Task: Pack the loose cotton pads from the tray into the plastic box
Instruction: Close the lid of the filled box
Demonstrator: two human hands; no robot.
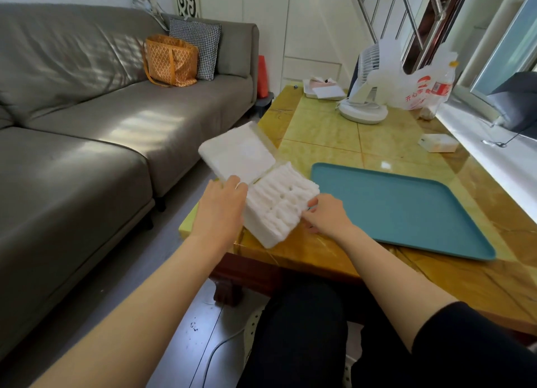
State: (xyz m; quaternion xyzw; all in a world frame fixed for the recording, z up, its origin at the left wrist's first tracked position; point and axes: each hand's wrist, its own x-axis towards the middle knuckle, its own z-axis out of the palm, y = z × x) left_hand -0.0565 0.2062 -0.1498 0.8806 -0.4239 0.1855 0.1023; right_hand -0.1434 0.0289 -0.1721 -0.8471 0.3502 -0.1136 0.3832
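Note:
A clear plastic box (263, 230) stands at the table's near left corner, packed with rows of white cotton pads (279, 198). Its hinged lid (238, 152) lies open to the far left, over the table's edge. My left hand (220, 204) grips the box's left side near the hinge. On the box's right side my right hand (325, 213) holds the edge with curled fingers. The teal tray (401, 207) lies just right of the box with nothing on it.
The yellow marble table (334, 132) carries a white desk fan (363, 97), a plastic bag (418, 88), a bottle (438, 91) and a small white box (438, 143) at the far side. A grey sofa (87, 126) with an orange bag (170, 60) stands to the left.

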